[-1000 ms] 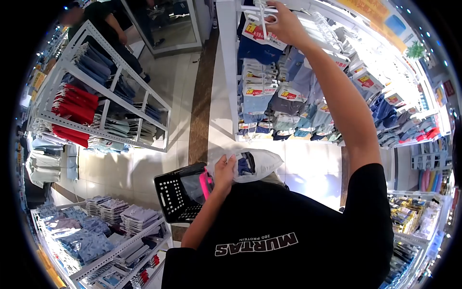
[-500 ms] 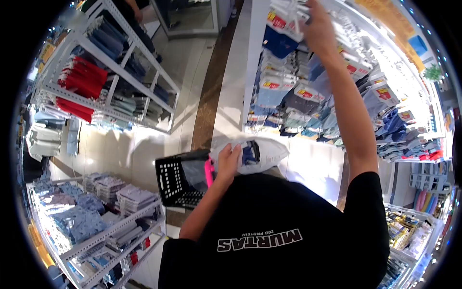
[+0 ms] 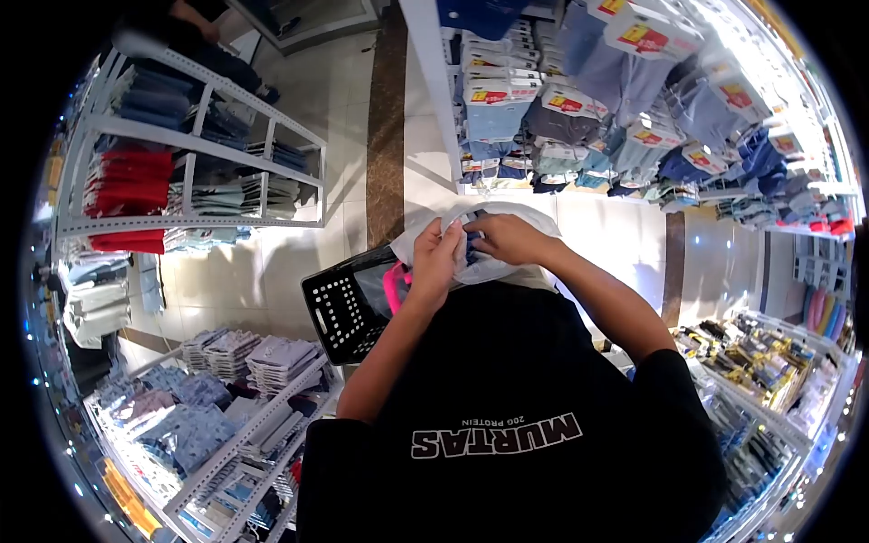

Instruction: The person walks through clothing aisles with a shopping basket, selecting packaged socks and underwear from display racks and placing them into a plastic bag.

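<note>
In front of my chest is a white plastic bag (image 3: 536,215) with a dark blue folded garment (image 3: 472,242) showing at its opening. My left hand (image 3: 436,260) is closed on the bag's near-left side, thumb up by the opening. From the right, my right hand (image 3: 512,239) reaches in with bent fingers closed at the dark blue garment; what lies under the fingertips is partly hidden. A black plastic basket (image 3: 312,312) with a pink handle (image 3: 393,288) hangs beside my left forearm.
Ahead on the right stands a rack with hanging denim clothes (image 3: 625,77) and price cards. A white shelf unit (image 3: 190,217) holds red and blue folded clothes at left. Folded clothes fill a low shelf (image 3: 226,443) behind left. A packaged-goods bin (image 3: 751,362) is at right.
My right hand has come down from the hanging clothes on the rack to the bag's opening, beside my left hand. The view has shifted, and the basket has tilted slightly.
</note>
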Tool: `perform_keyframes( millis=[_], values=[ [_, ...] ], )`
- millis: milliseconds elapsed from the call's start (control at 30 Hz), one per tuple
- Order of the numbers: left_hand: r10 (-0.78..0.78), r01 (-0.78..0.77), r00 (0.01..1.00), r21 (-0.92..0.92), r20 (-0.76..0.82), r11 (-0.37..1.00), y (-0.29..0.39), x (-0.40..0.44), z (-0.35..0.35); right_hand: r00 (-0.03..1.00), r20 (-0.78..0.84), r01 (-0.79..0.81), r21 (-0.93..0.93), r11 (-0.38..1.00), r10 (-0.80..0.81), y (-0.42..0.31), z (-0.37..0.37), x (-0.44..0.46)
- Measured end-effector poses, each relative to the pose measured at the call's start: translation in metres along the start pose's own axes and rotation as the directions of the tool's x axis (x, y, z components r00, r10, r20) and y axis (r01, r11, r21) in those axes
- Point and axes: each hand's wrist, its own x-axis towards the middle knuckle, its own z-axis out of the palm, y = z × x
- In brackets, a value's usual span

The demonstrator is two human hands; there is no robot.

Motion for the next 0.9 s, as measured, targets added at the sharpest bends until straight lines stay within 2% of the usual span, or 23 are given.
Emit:
perform_keyframes(
  millis=[67,167,267,367,467,500,600,700,800,900],
  values=[
    [-0.019,0.019,0.996,-0.005,0.084,1.000,-0.010,0.004,-0.010,0.994,-0.055,-0.094,0.005,0.996,0.094,0.023,0.020,0.018],
    [0.017,-0.017,1.000,-0.003,0.021,1.000,0.000,-0.003,0.002,0.954,0.089,-0.291,0.040,0.956,0.287,0.052,0.046,0.043],
    [-0.004,0.003,0.999,0.021,0.049,1.000,0.002,-0.010,0.008,0.924,0.060,-0.374,-0.065,0.925,0.378,0.051,0.060,0.051],
    [-0.051,0.029,0.967,0.091,0.248,0.995,0.003,-0.022,0.008,0.918,0.170,-0.346,-0.094,0.933,0.358,0.059,0.078,0.059],
    [-0.089,0.043,0.966,0.190,0.244,0.981,0.006,-0.030,0.021,0.896,0.203,-0.399,-0.026,0.917,0.396,0.063,0.089,0.059],
    [-0.089,0.049,0.970,0.176,0.228,0.983,0.005,-0.030,0.022,0.919,0.158,-0.375,0.058,0.925,0.362,0.065,0.094,0.055],
    [-0.034,0.021,0.979,0.065,0.199,0.998,-0.002,-0.023,0.003,0.839,0.238,-0.534,0.176,0.827,0.490,0.063,0.101,0.051],
    [0.008,-0.010,1.000,-0.072,-0.025,0.997,-0.005,-0.013,-0.004,0.883,0.082,-0.437,0.504,0.745,0.463,0.049,0.091,0.030],
    [0.036,-0.044,0.988,-0.047,-0.151,0.998,0.001,-0.009,-0.008,0.938,-0.042,-0.243,0.629,0.738,0.344,0.030,0.046,-0.003],
    [-0.008,0.005,0.990,-0.016,-0.140,1.000,-0.006,0.001,-0.032,0.968,-0.055,-0.119,0.757,0.642,0.244,-0.005,-0.020,-0.034]
  ],
)
